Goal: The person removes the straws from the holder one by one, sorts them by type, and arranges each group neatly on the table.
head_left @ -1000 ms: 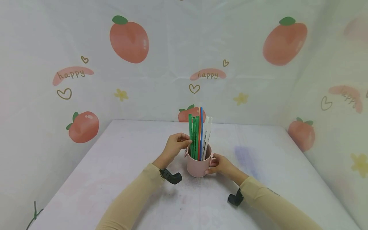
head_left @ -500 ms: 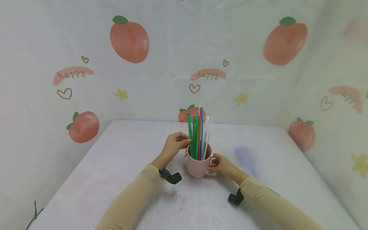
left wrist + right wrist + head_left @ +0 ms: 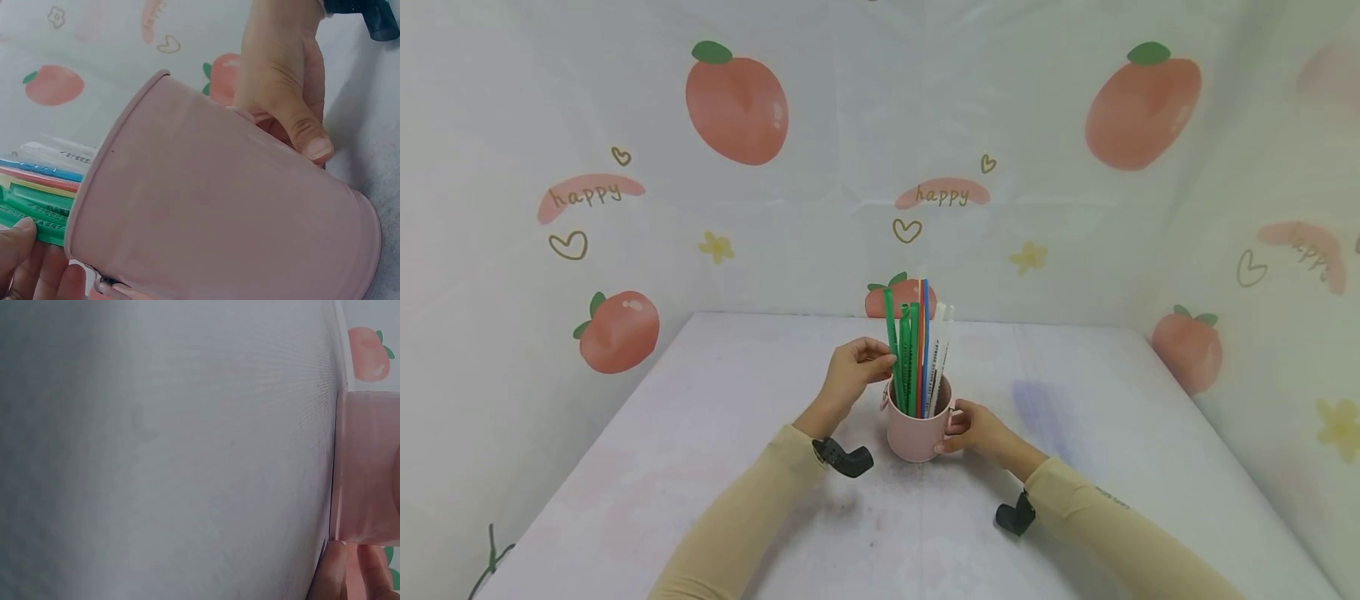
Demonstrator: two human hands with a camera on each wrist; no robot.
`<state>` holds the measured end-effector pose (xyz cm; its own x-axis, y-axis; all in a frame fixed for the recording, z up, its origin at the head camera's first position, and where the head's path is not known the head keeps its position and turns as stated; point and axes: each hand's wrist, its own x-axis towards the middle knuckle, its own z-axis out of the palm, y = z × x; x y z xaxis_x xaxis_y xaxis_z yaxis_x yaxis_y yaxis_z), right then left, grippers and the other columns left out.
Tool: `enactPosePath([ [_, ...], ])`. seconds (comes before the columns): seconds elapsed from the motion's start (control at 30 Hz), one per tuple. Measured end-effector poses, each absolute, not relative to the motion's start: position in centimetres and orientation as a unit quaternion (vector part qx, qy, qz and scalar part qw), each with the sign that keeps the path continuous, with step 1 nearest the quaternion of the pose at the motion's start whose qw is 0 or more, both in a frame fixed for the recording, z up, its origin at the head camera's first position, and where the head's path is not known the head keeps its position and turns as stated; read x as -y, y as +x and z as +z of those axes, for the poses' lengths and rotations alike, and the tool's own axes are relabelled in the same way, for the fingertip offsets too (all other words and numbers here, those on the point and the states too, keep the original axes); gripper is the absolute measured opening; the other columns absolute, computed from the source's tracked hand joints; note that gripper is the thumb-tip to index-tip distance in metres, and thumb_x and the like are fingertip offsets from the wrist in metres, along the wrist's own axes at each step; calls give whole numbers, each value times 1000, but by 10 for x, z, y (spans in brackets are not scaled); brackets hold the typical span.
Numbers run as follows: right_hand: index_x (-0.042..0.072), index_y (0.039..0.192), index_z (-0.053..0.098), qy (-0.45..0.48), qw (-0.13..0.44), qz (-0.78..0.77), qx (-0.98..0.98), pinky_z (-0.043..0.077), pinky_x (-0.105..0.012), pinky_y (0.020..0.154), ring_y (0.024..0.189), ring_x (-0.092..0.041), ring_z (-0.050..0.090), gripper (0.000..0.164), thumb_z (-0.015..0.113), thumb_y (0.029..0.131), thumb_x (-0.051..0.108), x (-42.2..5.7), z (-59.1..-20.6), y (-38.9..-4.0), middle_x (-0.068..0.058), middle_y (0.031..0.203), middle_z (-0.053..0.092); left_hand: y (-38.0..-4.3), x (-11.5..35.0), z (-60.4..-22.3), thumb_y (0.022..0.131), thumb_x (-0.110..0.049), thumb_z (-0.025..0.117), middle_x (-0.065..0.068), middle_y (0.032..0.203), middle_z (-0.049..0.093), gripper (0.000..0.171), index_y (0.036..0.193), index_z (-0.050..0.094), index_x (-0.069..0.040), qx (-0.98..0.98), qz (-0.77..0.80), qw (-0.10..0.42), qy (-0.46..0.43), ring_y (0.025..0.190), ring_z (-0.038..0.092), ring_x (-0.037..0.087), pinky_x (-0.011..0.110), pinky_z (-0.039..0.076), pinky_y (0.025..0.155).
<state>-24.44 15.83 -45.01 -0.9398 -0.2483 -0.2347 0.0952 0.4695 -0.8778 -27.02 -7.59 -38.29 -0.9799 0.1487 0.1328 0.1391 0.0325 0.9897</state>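
A small pink metal pail [image 3: 913, 439] stands upright on the table, holding several long, thin, wrapped straws. My left hand [image 3: 848, 373] pinches one green-wrapped straw [image 3: 890, 317] between thumb and fingers, just above the rim; its lower end is inside the pail. Against the pail's right side, my right hand [image 3: 981, 432] grips near the small handle, the thumb low on the wall. Other green straws [image 3: 906, 354], red and blue straws [image 3: 926, 321] and white straws [image 3: 939, 350] stand in the pail. In the left wrist view, the pail wall [image 3: 206, 187] hides the straws' lower ends.
The white table [image 3: 700, 500] has a purple smudge [image 3: 1043, 417] to the right of the pail. Behind it hangs a white backdrop [image 3: 820, 108] with printed fruit and lettering. Black wrist cameras [image 3: 844, 459] sit on both forearms.
My left hand has risen slightly and shifted left with the pinched green straw, which now stands higher and leans left, apart from the other green ones. The right hand and pail stay put.
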Motion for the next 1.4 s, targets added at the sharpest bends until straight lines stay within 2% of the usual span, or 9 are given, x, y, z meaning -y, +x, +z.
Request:
enactPosePath([
  [0.2,-14,142,32,-38,168,-511,-842,49,-45,100,108,-28,61,92,86,71,8,-158,-448,-243,-20,116,62,-273,76,-376,91,-9,67,11,93,67,22,107,62,5,-714,693,-1,105,82,69,15,39,58,83],
  [0.63,-14,141,33,-36,169,-506,-845,47,-46,101,107,-28,61,91,86,71,7,-156,-445,-242,-20,116,62,-281,79,-357,91,-4,65,0,88,66,18,106,61,5,-681,720,-51,125,77,67,7,31,60,77],
  [0.93,-14,141,33,-41,173,-507,-843,48,-45,100,107,-29,62,90,85,72,8,-156,-445,-242,-22,116,62,-282,83,-333,91,-3,65,-3,86,66,16,105,61,5,-663,730,-83,145,77,68,8,30,60,75],
  [1.17,-14,142,31,-43,173,-509,-842,47,-46,101,107,-29,61,92,86,71,8,-156,-446,-242,-22,116,61,-285,87,-315,91,-2,65,-2,86,65,10,101,62,-3,-649,741,-86,149,76,68,8,26,59,74],
  [1.4,-11,143,33,-30,177,-509,-842,47,-46,102,106,-26,61,92,86,71,10,-157,-448,-244,-19,116,62,-288,92,-306,91,-1,64,-2,84,65,21,112,59,1,-634,757,-70,143,74,66,8,26,59,73],
])
